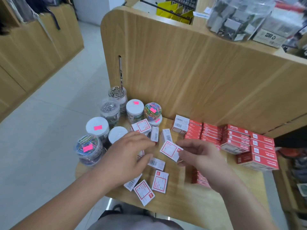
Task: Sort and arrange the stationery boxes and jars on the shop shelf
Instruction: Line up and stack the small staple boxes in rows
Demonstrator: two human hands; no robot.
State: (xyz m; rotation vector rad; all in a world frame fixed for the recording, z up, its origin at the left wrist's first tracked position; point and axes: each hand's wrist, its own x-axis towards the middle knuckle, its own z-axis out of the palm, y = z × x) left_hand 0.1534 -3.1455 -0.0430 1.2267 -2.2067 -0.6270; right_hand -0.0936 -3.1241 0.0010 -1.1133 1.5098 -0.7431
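My right hand (201, 156) pinches a small white box with a red frame (171, 151) just above the wooden shelf (207, 201). My left hand (126, 155) hovers with loosely bent fingers over several scattered small white boxes (159, 181), touching none that I can make out. Clear jars of paper clips (134, 108) with pink stickers cluster at the shelf's left end. Red staple boxes (235, 140) are stacked in rows at the right.
A wooden back panel (191, 72) rises behind the shelf. An upper shelf holds a bag of binder clips (235, 19). The tiled floor (41, 130) lies to the left, with wooden cabinets (33, 47) beyond.
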